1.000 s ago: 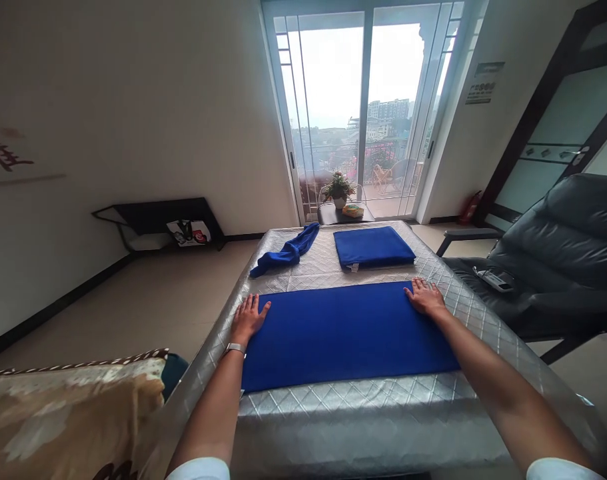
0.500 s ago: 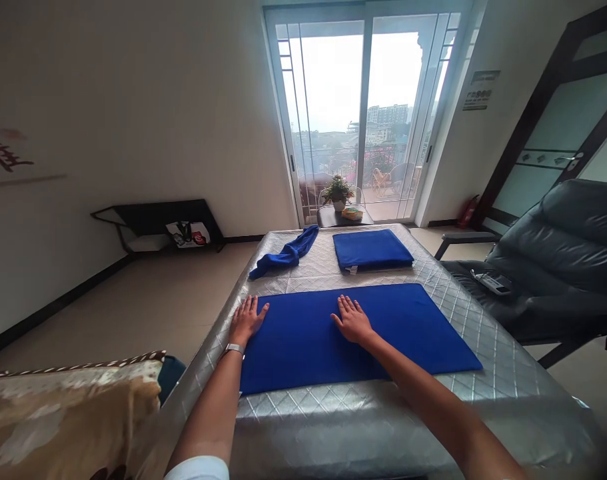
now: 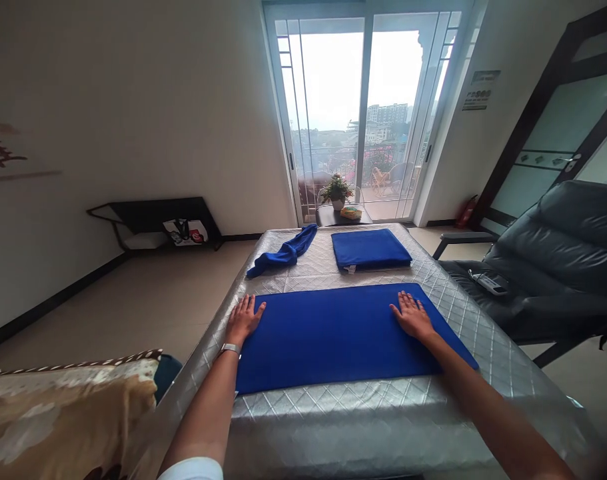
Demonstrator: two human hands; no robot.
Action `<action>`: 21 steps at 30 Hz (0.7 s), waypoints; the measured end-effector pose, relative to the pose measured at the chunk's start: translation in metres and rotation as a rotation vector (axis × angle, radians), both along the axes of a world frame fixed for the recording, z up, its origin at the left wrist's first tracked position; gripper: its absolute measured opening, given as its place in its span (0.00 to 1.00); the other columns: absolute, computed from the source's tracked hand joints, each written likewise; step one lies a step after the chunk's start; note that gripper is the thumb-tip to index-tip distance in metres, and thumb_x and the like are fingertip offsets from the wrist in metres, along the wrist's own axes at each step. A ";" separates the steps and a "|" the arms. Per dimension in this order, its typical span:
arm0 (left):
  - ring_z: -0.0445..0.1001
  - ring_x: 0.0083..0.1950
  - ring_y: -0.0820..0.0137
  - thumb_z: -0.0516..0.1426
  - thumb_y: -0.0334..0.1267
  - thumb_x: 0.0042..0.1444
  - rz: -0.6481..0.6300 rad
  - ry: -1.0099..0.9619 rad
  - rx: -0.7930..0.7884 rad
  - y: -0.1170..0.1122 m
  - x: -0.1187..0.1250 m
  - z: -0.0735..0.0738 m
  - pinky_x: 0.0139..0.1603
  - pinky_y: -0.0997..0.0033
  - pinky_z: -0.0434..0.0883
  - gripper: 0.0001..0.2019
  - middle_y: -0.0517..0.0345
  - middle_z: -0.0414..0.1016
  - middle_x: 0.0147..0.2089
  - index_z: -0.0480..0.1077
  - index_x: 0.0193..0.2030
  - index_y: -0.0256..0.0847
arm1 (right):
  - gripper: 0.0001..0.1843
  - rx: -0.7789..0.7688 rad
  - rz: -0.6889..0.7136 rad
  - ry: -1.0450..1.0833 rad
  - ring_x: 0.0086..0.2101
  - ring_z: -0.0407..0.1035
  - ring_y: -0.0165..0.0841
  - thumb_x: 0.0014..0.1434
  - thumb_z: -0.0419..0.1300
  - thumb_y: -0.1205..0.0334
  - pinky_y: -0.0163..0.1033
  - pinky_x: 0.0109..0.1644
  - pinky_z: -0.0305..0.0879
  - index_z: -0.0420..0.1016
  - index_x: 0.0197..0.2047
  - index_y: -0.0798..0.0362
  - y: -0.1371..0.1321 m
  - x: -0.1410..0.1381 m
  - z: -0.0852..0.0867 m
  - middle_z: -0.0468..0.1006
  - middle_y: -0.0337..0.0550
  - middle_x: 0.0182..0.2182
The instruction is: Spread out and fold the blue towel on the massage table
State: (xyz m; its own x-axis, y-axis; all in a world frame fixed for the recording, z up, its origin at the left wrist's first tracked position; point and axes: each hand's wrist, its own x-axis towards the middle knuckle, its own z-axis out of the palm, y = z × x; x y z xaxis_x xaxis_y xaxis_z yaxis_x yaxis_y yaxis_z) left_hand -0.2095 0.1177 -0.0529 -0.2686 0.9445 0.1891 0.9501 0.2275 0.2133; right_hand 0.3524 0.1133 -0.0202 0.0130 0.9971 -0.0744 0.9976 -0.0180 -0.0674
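Observation:
A blue towel (image 3: 323, 340) lies spread flat, its long side running across the table in front of me. My left hand (image 3: 244, 319) rests on its left edge, palm down with the fingers stretched out. Near the towel's right end, my right hand (image 3: 412, 315) presses flat, fingers extended and nothing held. Beyond the towel sits a neat stack of folded blue towels (image 3: 370, 248) with a small white tag at its front. To the left of that stack is a crumpled, twisted blue cloth (image 3: 284, 255).
A silver quilted cover (image 3: 343, 403) drapes the table. On the right stands a dark recliner (image 3: 558, 267) with a white device (image 3: 490, 283) on its seat. A potted plant (image 3: 337, 192) is on a chair by the glass door. A patterned blanket (image 3: 58, 413) lies at lower left.
My right hand has slid right across the flat towel, from its middle to near its right end. My left hand stays on the left edge.

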 end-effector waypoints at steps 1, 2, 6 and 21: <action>0.50 0.78 0.54 0.41 0.58 0.68 0.000 -0.002 -0.005 0.000 0.000 0.000 0.76 0.47 0.51 0.38 0.40 0.53 0.77 0.56 0.74 0.33 | 0.42 0.004 -0.037 -0.009 0.74 0.36 0.40 0.71 0.33 0.43 0.50 0.76 0.33 0.41 0.78 0.64 0.002 0.015 -0.001 0.41 0.49 0.77; 0.50 0.78 0.54 0.42 0.58 0.68 -0.001 -0.006 -0.014 0.000 0.000 0.000 0.76 0.47 0.50 0.38 0.39 0.52 0.77 0.56 0.74 0.32 | 0.42 0.009 -0.066 -0.013 0.74 0.37 0.40 0.71 0.33 0.44 0.50 0.76 0.34 0.42 0.78 0.64 0.003 0.027 -0.002 0.41 0.50 0.77; 0.49 0.78 0.55 0.42 0.56 0.68 -0.014 0.004 0.052 -0.006 0.005 0.007 0.76 0.51 0.51 0.36 0.43 0.49 0.79 0.56 0.74 0.33 | 0.41 0.043 -0.106 -0.006 0.74 0.37 0.39 0.71 0.33 0.44 0.49 0.76 0.35 0.43 0.77 0.64 0.004 0.050 -0.006 0.42 0.51 0.76; 0.58 0.75 0.56 0.39 0.48 0.70 -0.326 0.084 0.059 -0.040 0.147 0.042 0.77 0.52 0.52 0.31 0.44 0.63 0.73 0.67 0.68 0.34 | 0.40 0.096 -0.137 0.035 0.74 0.39 0.39 0.71 0.36 0.47 0.47 0.76 0.33 0.46 0.77 0.64 0.005 0.046 -0.011 0.45 0.52 0.76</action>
State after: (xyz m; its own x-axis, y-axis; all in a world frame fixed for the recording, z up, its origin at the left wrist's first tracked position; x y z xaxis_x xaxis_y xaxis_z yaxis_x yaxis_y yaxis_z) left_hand -0.0626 0.0780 -0.0105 0.0642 0.9650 0.2543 0.9858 -0.1010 0.1345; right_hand 0.3982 0.1185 -0.0308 0.1480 0.9888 0.0182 0.9832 -0.1451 -0.1103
